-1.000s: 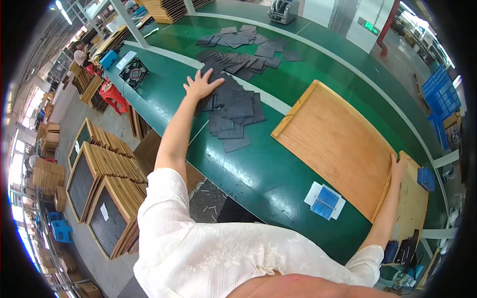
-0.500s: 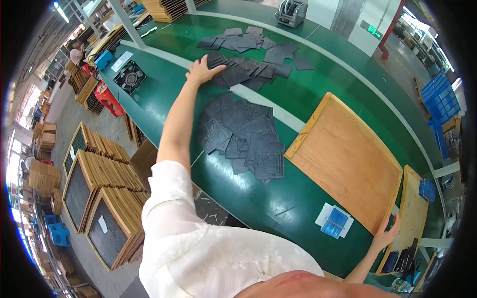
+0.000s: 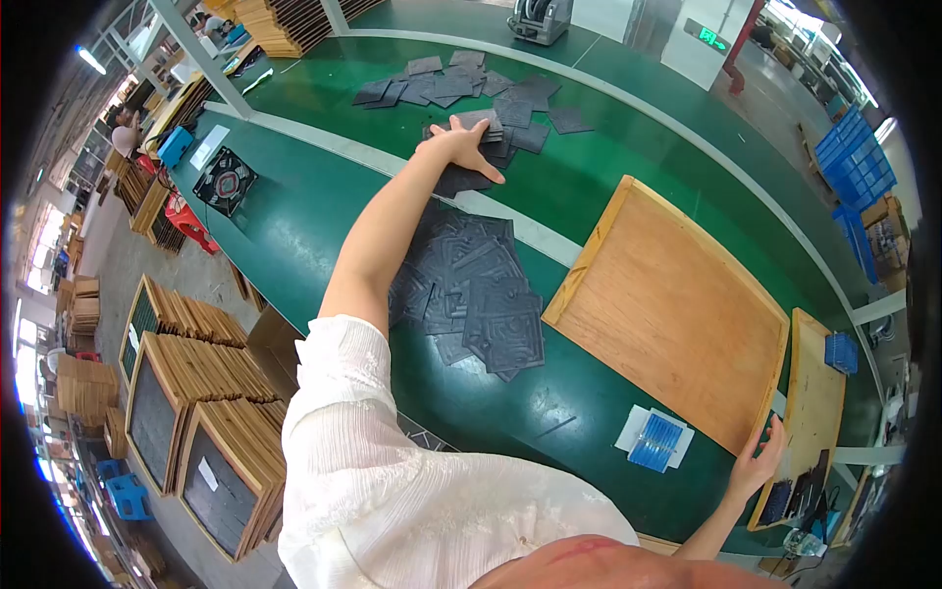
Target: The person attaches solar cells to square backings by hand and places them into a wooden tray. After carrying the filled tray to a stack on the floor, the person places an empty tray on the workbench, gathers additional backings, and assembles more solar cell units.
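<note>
My left hand (image 3: 459,147) reaches over the far side of the green table (image 3: 608,393), fingers spread on a heap of thin black square pieces (image 3: 505,142). Its thumb points to the right, apart from the fingers. Closer to me lies a larger pile of black square pieces (image 3: 486,304), with raised patterns on some. At the right, my right hand (image 3: 758,461) is beside the near corner of a shallow wooden tray (image 3: 677,314). Its fingers are curved and apart, with a dark gap between thumb and forefinger; whether they touch the tray, I cannot tell.
Blue strips (image 3: 656,441) lie on white pieces near the tray. A second wooden tray (image 3: 810,393) stands farther right. A black fan (image 3: 226,181) sits at the table's left. Stacked wood-framed boards (image 3: 221,471) stand on the floor. More black squares (image 3: 442,83) lie at the back.
My left hand has moved right across the far heap, and its fingers have shifted on the pieces. The view has tilted slightly; my right hand stays by the tray corner.
</note>
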{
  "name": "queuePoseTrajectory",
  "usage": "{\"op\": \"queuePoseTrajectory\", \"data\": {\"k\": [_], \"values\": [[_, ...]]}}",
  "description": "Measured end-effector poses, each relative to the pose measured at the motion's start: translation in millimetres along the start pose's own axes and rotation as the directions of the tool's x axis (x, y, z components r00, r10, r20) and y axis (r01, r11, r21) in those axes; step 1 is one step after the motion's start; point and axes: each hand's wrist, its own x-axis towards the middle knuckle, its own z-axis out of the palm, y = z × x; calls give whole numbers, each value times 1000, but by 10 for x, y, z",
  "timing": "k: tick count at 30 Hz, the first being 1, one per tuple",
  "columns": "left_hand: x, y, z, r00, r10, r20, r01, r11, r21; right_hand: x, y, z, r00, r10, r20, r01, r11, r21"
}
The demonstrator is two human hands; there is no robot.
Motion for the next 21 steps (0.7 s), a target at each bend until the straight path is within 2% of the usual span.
{"op": "queuePoseTrajectory", "data": {"k": [3, 4, 7, 8, 11, 12, 15, 16, 17, 19, 21], "values": [[-10, -81, -182, 994, 87, 66, -82, 994, -73, -21, -45, -77, 996, 75, 40, -78, 995, 61], [93, -128, -119, 992, 120, 26, -117, 988, -97, -51, -22, -104, 996, 76, 35, -78, 995, 56], [116, -109, -209, 991, 137, 1, -137, 991, 8, -175, 51, -184, 996, 83, 13, -84, 995, 46], [41, -20, -171, 996, 68, -63, -60, 991, 120, -222, 76, -218, 996, 88, 7, -88, 995, 41], [5, 93, -98, 992, 37, -120, -17, 986, 168, -351, 100, -323, 989, 149, 15, -149, 988, 28], [60, 45, -29, 976, 77, -206, -51, 991, 127, -392, 110, -367, 985, 173, 23, -174, 985, 20], [-84, 43, -82, 965, 21, -262, 3, 996, 92, -498, 178, -473, 984, 180, 8, -180, 983, 40], [-229, 54, -140, 953, 19, -302, 23, 991, 134, -522, 185, -510, 984, 180, 4, -180, 983, 36], [-344, 14, -218, 939, 42, -341, -1, 993, 120, -533, 201, -550, 984, 179, -2, -179, 983, 34], [-336, -248, -195, 899, 182, -397, -166, 983, 75, -563, 231, -591, 985, 174, -14, -173, 985, 27], [-521, -344, -128, 843, 379, -382, -365, 924, 111, -573, 264, -582, 986, 165, -27, -164, 986, 21]]}}
